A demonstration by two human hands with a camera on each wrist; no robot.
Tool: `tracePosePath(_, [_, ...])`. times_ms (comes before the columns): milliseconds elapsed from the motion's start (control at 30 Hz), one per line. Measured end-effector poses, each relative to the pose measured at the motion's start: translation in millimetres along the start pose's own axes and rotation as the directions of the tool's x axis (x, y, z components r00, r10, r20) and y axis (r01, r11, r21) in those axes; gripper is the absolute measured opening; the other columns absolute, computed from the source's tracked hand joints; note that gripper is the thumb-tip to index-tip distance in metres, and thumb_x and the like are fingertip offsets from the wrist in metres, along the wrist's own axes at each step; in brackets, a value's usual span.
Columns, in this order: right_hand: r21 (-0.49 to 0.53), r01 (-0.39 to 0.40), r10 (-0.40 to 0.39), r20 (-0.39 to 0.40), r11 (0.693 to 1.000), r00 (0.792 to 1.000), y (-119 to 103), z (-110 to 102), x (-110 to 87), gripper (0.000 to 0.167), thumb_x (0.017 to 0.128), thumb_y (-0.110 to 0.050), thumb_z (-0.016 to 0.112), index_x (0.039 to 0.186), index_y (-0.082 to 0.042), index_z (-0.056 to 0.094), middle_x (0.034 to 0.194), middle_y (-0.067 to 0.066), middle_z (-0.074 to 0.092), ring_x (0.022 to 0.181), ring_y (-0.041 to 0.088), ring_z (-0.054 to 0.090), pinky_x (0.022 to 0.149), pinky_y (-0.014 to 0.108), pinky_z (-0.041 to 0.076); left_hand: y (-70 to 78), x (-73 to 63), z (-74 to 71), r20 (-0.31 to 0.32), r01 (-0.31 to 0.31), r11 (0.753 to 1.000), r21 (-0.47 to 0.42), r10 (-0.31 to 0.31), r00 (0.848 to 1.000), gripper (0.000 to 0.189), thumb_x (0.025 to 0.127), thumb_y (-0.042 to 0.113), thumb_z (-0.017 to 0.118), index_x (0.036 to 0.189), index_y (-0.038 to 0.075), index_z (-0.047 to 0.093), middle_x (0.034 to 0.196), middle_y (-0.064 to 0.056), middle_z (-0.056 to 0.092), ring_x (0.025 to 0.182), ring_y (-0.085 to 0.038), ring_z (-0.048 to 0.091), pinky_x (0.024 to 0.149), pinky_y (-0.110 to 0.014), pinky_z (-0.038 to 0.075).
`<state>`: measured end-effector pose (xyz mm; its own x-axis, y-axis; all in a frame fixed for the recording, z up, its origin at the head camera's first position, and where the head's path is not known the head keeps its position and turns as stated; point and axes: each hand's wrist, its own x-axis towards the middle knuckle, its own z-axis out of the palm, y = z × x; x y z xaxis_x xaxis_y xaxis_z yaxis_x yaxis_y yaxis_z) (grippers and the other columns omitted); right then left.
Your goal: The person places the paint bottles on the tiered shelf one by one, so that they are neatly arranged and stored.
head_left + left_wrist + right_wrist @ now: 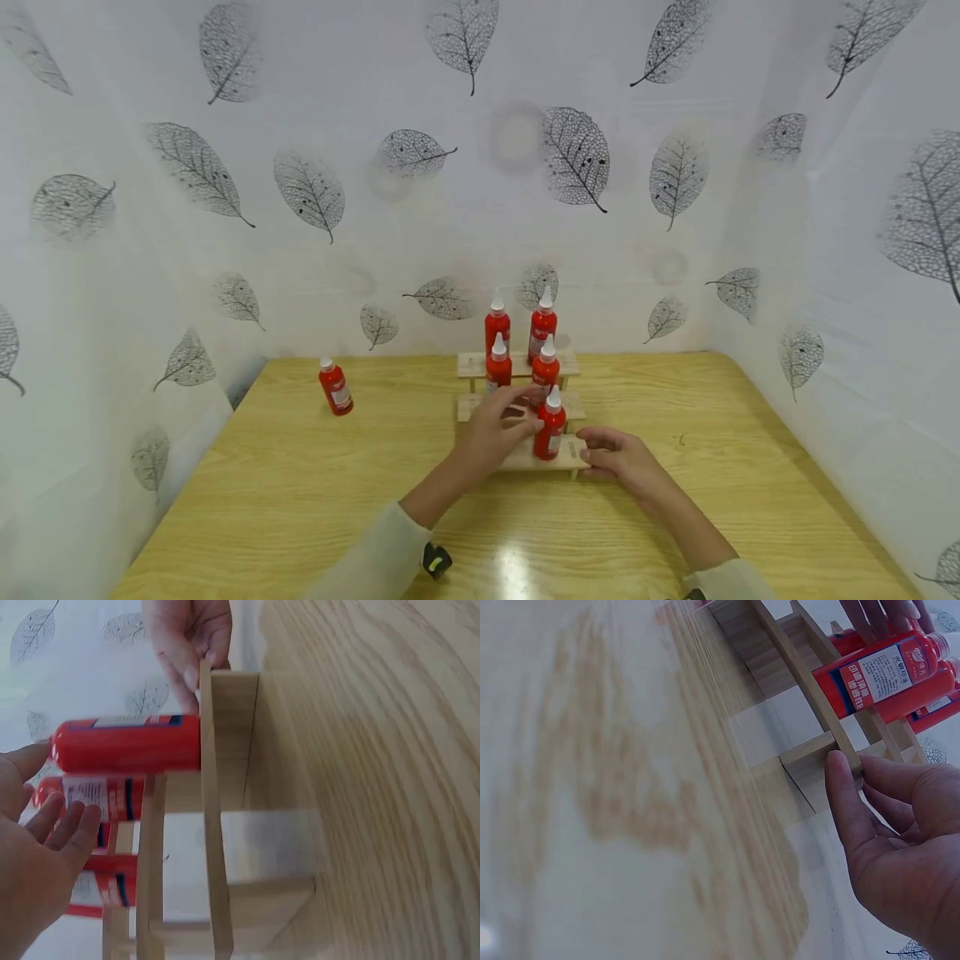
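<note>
A stepped wooden rack [517, 457] with three levels stands on the table. Its lowest step bears one red bottle [550, 435] with a white pointed cap, right of the middle. My left hand [491, 429] is beside this bottle, fingers spread and loosely bent; in the left wrist view the thumb [26, 759] is at the bottle's top, and whether it touches cannot be told. My right hand [900, 832] pinches the right end of the lowest step between thumb and fingers. Two red bottles [498, 367] stand on the middle step, two more [543, 325] on the top one.
Another red bottle [336, 387] stands alone on the wooden table [285, 492] at the left. A white leaf-print curtain [360, 250] encloses the table at the back and both sides.
</note>
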<state>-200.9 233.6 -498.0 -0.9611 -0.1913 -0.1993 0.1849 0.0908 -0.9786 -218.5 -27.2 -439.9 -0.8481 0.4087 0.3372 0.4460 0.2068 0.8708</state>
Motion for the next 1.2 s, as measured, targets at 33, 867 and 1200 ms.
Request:
tracePosePath(33, [0.000, -0.001, 0.001, 0.000, 1.000, 1.000, 0.2, -0.2, 0.0, 0.053, 0.096, -0.012, 0.068, 0.140, 0.010, 0.048, 0.120, 0.014, 0.052, 0.099, 0.018, 0.060, 0.088, 0.035, 0.061, -1.6, -1.5, -4.8, -0.013, 0.000, 1.000, 0.013, 0.000, 1.000, 0.045, 0.095, 0.020, 0.072, 0.138, 0.015, 0.058, 0.131, -0.005, 0.062, 0.116, -0.022, 0.062, 0.097, -0.028, 0.056])
tracePosePath(867, [0.030, -0.032, 0.032, -0.017, 0.999, 0.999, -3.7, 0.8, -0.9, 0.053, 0.096, -0.010, 0.067, 0.141, 0.009, 0.048, 0.123, 0.017, 0.050, 0.102, 0.020, 0.060, 0.089, 0.036, 0.060, -62.0, -66.9, -187.5, -0.620, 0.299, 0.936, 0.184, -0.126, 0.775, 0.044, 0.098, 0.026, 0.068, 0.137, 0.009, 0.058, 0.127, -0.014, 0.061, 0.111, -0.029, 0.059, 0.080, -0.004, 0.043])
tracePosePath(1200, [0.035, -0.036, 0.036, -0.015, 0.999, 0.999, -3.7, 1.6, -1.3, 0.054, 0.095, -0.011, 0.068, 0.142, 0.008, 0.048, 0.123, 0.017, 0.050, 0.103, 0.020, 0.060, 0.090, 0.036, 0.060, -84.9, -67.0, -210.3, -0.703, 0.369, 0.918, 0.147, -0.166, 0.692, 0.051, 0.099, 0.019, 0.067, 0.145, 0.007, 0.050, 0.142, -0.019, 0.048, 0.121, -0.035, 0.050, 0.096, -0.044, 0.045])
